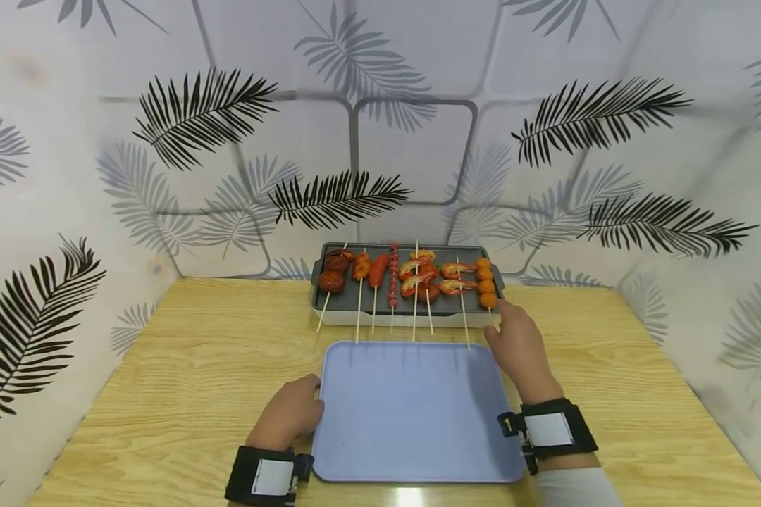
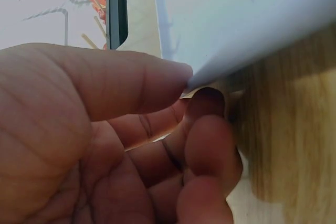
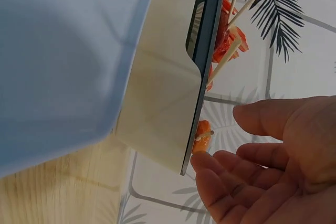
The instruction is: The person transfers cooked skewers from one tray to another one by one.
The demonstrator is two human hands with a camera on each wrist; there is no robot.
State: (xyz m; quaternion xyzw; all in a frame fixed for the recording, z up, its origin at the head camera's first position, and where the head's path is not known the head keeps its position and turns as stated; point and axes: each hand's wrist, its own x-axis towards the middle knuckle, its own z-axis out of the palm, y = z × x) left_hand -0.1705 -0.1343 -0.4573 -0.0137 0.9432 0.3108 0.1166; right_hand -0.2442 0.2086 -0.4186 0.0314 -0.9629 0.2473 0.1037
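Note:
My left hand (image 1: 294, 408) pinches the left edge of a light blue rectangular tray (image 1: 412, 415) between thumb and curled fingers. In the left wrist view, the thumb (image 2: 152, 80) lies on top of the tray's edge. Past the tray's far right corner, my right hand (image 1: 520, 348) reaches to the front right of a grill (image 1: 336, 318). Its nearest food is a skewer of orange balls (image 1: 486, 274) at the grill's right end. The right wrist view shows that hand (image 3: 273, 156) with loosely bent fingers and nothing between them, fingertips near the orange skewer's stick end (image 3: 210, 133).
Several other skewers lie across the dark grill plate: brown patties (image 1: 332, 282), a red sausage (image 1: 377, 270), a thin pink stick (image 1: 393, 274) and shrimp (image 1: 459, 285). Their sticks overhang the grill's front. The wooden table (image 1: 196, 366) meets a leaf-patterned backdrop (image 1: 412, 155).

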